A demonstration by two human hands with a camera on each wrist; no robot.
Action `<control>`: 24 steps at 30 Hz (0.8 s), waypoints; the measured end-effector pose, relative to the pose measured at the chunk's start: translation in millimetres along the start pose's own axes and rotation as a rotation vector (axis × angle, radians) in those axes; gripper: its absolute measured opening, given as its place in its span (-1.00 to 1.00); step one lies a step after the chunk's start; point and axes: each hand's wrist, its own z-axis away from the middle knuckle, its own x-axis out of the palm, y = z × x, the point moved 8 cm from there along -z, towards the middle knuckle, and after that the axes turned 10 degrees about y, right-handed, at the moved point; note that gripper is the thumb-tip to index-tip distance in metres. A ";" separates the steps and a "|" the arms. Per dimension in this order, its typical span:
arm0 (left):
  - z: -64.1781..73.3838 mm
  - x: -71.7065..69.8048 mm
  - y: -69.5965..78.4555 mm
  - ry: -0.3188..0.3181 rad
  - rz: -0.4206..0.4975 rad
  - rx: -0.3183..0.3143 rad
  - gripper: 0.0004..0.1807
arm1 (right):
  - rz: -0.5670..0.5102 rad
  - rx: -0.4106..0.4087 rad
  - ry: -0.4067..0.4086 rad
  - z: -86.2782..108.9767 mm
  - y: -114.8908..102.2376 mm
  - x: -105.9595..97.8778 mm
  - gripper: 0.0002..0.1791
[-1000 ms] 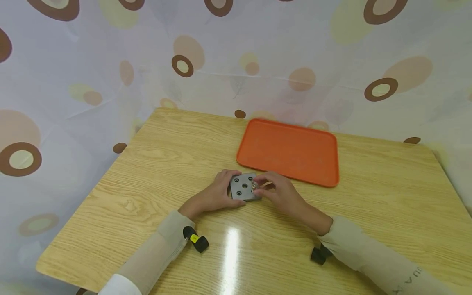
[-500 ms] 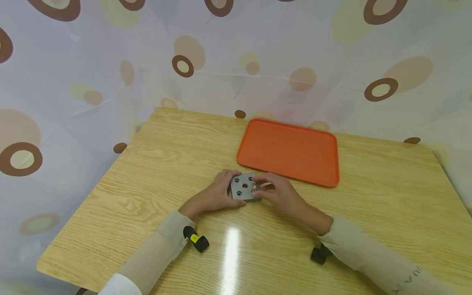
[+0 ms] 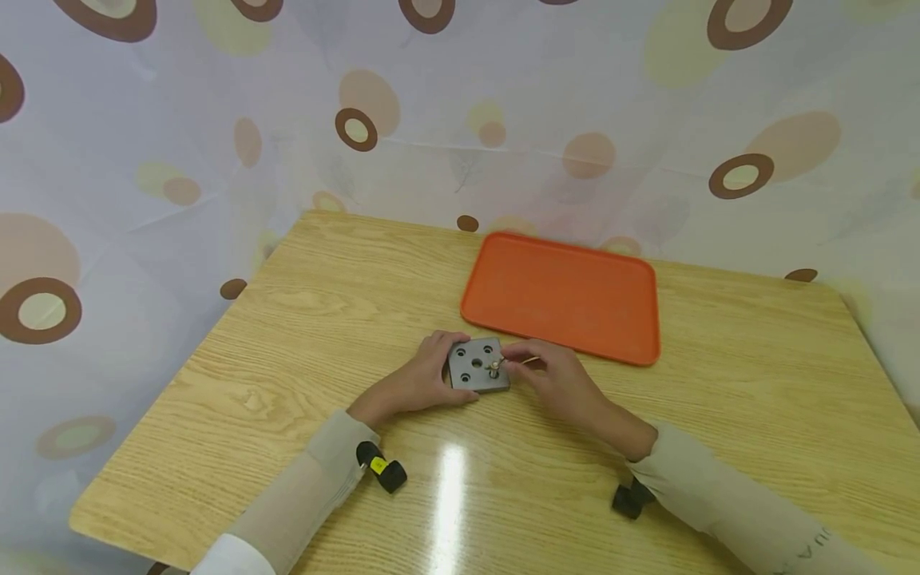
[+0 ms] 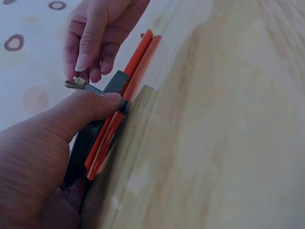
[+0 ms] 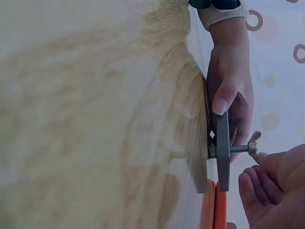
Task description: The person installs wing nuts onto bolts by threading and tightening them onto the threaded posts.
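Note:
My left hand (image 3: 424, 375) grips a square grey metal plate (image 3: 467, 366) by its left side, thumb along the near edge. The plate has several round holes. A threaded bolt (image 5: 238, 149) passes through one near its right side, its head on the underside. A brass-coloured wing nut (image 5: 253, 144) sits on the bolt's end, standing off the plate, with bare thread between. My right hand (image 3: 557, 379) is right at the wing nut; in the right wrist view one fingertip touches its lower wing. Its fingers are relaxed and not closed round the nut.
An orange tray (image 3: 561, 295) lies on the wooden table (image 3: 323, 319) just beyond the hands, close to the plate. A patterned cloth (image 3: 431, 120) hangs behind the table. Dark wrist cameras are strapped to both sleeves.
My right hand has drawn slightly back and right from the wing nut, which now shows between fingertips and plate. My left hand and the plate have stayed put.

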 end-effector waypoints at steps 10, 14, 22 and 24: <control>0.5 0.6 -0.3 0.003 0.008 0.004 -0.07 | 0.013 -0.012 -0.006 2.3 -11.5 -5.9 -0.88; 0.7 0.6 -0.2 0.005 0.012 0.008 -0.07 | 0.007 -0.041 -0.013 2.2 -1.9 -3.1 -0.90; 1.0 1.0 0.4 -0.003 0.007 0.009 -0.05 | -0.037 -0.036 -0.033 2.8 -3.3 -1.2 -0.89; 0.9 1.2 0.2 -0.006 0.005 0.006 -0.05 | -0.045 -0.013 -0.039 2.4 -2.3 -0.2 -0.85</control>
